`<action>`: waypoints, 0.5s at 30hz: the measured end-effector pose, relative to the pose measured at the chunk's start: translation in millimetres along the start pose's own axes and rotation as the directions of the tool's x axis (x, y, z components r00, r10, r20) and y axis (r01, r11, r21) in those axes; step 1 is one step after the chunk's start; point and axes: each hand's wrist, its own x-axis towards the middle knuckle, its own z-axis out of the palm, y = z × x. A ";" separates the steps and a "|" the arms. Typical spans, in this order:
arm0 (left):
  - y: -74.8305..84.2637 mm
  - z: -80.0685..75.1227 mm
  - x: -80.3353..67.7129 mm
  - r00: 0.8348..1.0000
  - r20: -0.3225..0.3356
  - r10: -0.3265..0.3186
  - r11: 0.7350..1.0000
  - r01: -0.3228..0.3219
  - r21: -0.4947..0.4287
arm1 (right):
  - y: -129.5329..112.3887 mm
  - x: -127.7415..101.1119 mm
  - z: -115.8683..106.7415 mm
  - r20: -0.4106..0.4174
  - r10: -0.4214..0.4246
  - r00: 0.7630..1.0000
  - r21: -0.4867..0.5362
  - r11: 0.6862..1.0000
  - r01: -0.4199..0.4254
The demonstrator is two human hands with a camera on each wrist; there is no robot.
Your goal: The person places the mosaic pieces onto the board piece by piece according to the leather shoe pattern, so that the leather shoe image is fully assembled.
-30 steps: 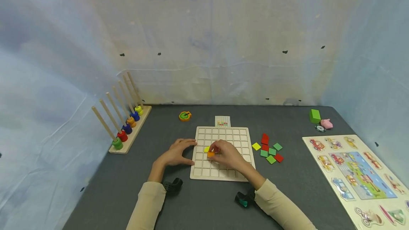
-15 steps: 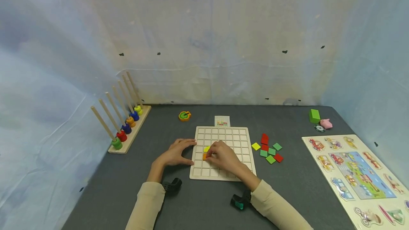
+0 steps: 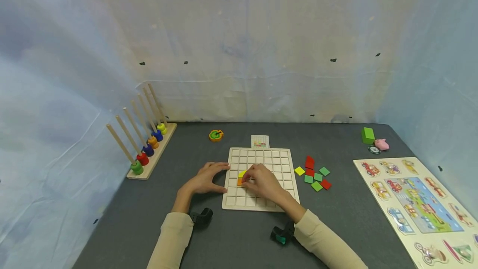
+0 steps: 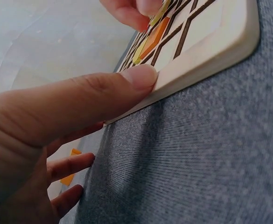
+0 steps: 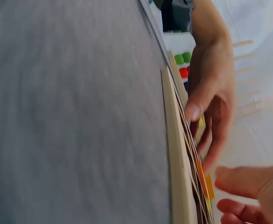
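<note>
A square wooden grid board (image 3: 257, 209) lies in front of me. Beside its left edge my left hand (image 3: 203, 179) has its fingers spread, the thumb touching the rim in the left wrist view. My right hand (image 3: 263, 182) reaches over the board with curled fingers, its fingertips at the right side of an orange square tile (image 3: 240, 182). That tile sits in a cell just in front of a yellow tile (image 3: 242, 174). Another yellow piece (image 4: 160, 13) shows by the right fingertips in the left wrist view. The right palm hides the cells beneath it.
Loose red, green and yellow tiles (image 3: 318, 177) lie right of the board, and a small pattern card (image 3: 259, 140) behind it. A peg stacker (image 3: 171, 130) stands left; a picture puzzle (image 3: 362, 177) lies right. A round orange-green toy (image 3: 215, 135) sits behind.
My right hand has shifted slightly left, bringing the orange tile into the cell in front of the yellow one. In the last half second it has barely moved; the left hand stays put.
</note>
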 end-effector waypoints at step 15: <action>-0.8 0.7 0.6 1.000 0.004 -0.011 1.000 0.010 0.007 | 66.7 -28.6 -60.5 -0.094 0.029 0.995 0.027 0.999 -0.027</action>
